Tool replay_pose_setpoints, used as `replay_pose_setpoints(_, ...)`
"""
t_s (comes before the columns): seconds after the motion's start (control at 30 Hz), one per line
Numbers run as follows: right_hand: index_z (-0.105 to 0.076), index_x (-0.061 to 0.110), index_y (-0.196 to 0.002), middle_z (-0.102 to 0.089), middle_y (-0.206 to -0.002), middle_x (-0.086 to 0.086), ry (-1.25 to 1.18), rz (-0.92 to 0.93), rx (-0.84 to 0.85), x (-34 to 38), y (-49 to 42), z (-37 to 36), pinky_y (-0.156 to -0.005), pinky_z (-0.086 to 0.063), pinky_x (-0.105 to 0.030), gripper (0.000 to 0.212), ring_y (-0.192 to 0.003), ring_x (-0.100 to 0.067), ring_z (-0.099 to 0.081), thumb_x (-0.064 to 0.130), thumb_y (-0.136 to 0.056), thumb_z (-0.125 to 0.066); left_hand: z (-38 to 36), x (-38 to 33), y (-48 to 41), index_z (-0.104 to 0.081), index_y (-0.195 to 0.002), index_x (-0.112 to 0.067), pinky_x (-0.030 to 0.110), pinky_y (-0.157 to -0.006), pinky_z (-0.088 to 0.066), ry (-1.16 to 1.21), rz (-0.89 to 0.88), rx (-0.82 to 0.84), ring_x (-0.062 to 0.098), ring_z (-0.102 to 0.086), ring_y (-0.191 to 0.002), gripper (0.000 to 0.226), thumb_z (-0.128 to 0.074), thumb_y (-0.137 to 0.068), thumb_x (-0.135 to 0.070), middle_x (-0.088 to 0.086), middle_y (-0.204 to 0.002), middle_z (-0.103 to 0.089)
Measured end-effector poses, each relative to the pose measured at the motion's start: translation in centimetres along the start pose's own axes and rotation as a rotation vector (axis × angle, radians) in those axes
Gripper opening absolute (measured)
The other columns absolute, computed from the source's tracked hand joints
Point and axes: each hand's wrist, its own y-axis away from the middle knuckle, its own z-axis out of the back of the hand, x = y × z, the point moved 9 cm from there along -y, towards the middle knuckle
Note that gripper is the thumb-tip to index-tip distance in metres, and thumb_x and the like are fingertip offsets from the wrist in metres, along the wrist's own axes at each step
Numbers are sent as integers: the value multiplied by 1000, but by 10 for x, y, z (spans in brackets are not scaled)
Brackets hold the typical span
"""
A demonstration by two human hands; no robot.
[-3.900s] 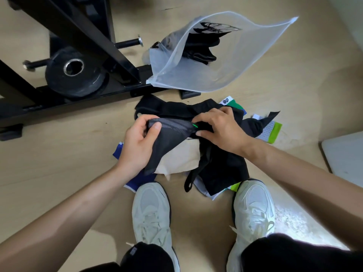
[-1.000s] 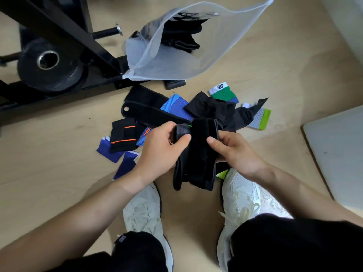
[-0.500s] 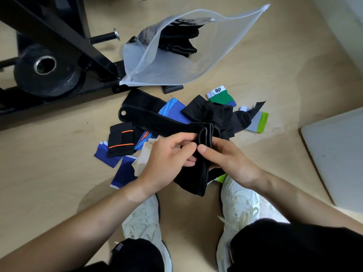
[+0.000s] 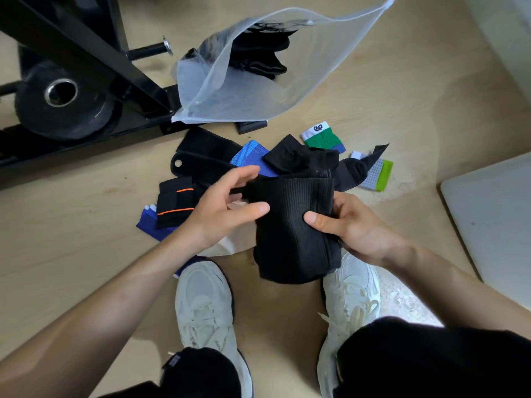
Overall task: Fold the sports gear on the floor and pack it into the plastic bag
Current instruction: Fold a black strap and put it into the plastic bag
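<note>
A black ribbed sleeve hangs folded between my hands above my shoes. My left hand pinches its upper left edge with thumb and fingers. My right hand grips its right side, thumb on the front. Behind it lies a pile of gear on the floor: a black strap, a blue piece, a black wrap with orange lines, a green and white band, a grey and lime piece. The clear plastic bag lies open beyond the pile with black gear inside.
A black metal frame with a weight plate stands at the back left, touching the bag's mouth. A white board lies on the floor at right. My white shoes are below the sleeve. The floor is light wood.
The black sleeve went from a narrow, edge-on bundle to a flat wide fold facing me. My hands moved apart to its two sides.
</note>
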Motion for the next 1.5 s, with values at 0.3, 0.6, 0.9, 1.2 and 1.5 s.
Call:
replay_pose_setpoints(0.3, -61, 3, -120, -69, -118, -16, 35, 35, -57, 2, -2, 3, -92, -54, -39, 28, -108, -26, -67, 6, -92, -61, -2, 6, 0, -68, -105, -24, 54, -94, -57, 138, 50, -51, 27, -69, -101, 43, -86, -68, -35, 6, -104, -72)
replay_pose_setpoints(0.6, -42, 32, -149, -46, -142, 2, 545, 222, -2, 15, 3, -9, -118, -35, -41, 82, -137, -15, -43, 1, -82, -78, 8, 12, 8, -68, -107, -21, 42, -86, -61, 104, 87, -278, 15, -69, -99, 31, -84, -81, -16, -1, -105, -71)
replay_pose_setpoints(0.9, -60, 36, -133, -47, -131, -6, 710, 219, -207, 7, -7, 0, -110, -43, -40, 69, -127, -16, -49, 28, -69, -84, -2, -4, 10, -49, -140, -21, 34, -88, -60, 222, 20, -240, 16, -72, -105, 60, -77, -88, -8, 3, -115, -73)
replay_pose_setpoints(1.2, -55, 27, -137, -50, -127, -5, 699, 237, -406, 10, -2, 19, -106, -38, -16, 76, -117, 1, -47, 15, -70, -88, -27, -6, 32, -51, -139, -33, 37, -85, -59, -30, -64, -206, 13, -69, -101, 62, -77, -84, -23, -9, -110, -69)
replay_pose_setpoints(1.5, -39, 34, -145, -50, -136, 24, 580, 242, -179, 13, -7, -21, -112, -38, -33, 73, -132, -8, -46, 18, -83, -73, -30, -35, 37, -54, -142, -26, 29, -72, -49, -586, -194, -337, 8, -54, -88, 58, -71, -87, -23, -15, -102, -52)
